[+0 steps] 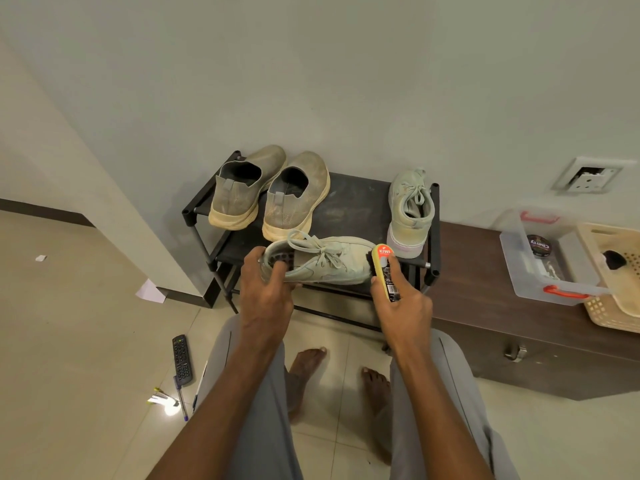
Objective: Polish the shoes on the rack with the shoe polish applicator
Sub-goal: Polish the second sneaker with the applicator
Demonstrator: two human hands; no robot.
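Note:
My left hand [265, 289] grips the heel of a pale green laced sneaker [323, 259], held on its side in front of the black shoe rack [349, 206]. My right hand [403, 303] holds a yellow and black polish applicator [386, 268], its dark sponge pressed against the sneaker's toe. The matching pale green sneaker [410, 209] stands on the rack's right end. A pair of grey-beige slip-on shoes [268, 192] sits on the rack's left side.
A dark wooden cabinet [502, 327] stands right of the rack, carrying a clear plastic box [543, 261] with a polish tin [540, 245] and a cream basket [613, 271]. On the floor at left lie a remote [182, 360], pens and paper scraps. My bare feet are below.

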